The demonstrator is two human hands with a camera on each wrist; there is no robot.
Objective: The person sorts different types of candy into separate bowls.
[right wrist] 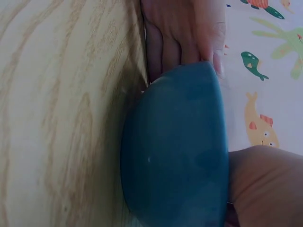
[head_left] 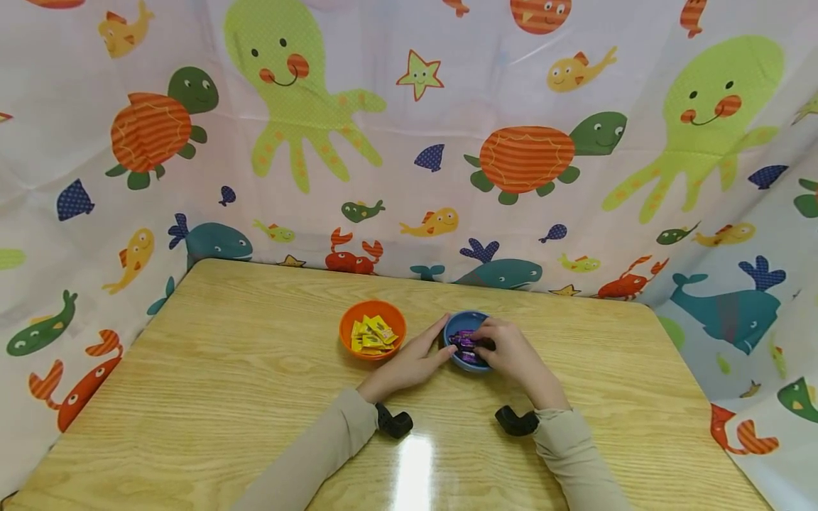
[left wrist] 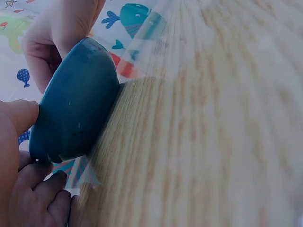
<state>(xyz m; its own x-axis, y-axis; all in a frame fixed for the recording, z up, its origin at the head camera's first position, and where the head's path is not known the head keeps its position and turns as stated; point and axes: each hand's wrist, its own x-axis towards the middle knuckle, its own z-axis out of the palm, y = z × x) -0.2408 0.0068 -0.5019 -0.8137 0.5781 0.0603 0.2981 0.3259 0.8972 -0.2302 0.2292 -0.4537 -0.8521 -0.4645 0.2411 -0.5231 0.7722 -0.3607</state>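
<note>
A blue bowl (head_left: 452,323) stands on the table, with several purple-wrapped candies (head_left: 469,357) inside. My left hand (head_left: 409,364) holds the bowl from its left side, thumb at the near rim and fingers along the outer wall. From the right, my right hand (head_left: 511,351) reaches over the rim, its bent fingers and thumb down among the candies. Whether those fingertips pinch a candy I cannot tell. In both wrist views, the outside of the blue bowl (left wrist: 78,101) hides the candies and the right fingertips.
Left of the blue bowl, close to my left hand, is an orange bowl (head_left: 347,319) with several yellow-wrapped candies (head_left: 373,335). Both bowls stand on a light wooden table (head_left: 255,369). A curtain (head_left: 409,163) printed with sea animals hangs along the table's back and sides.
</note>
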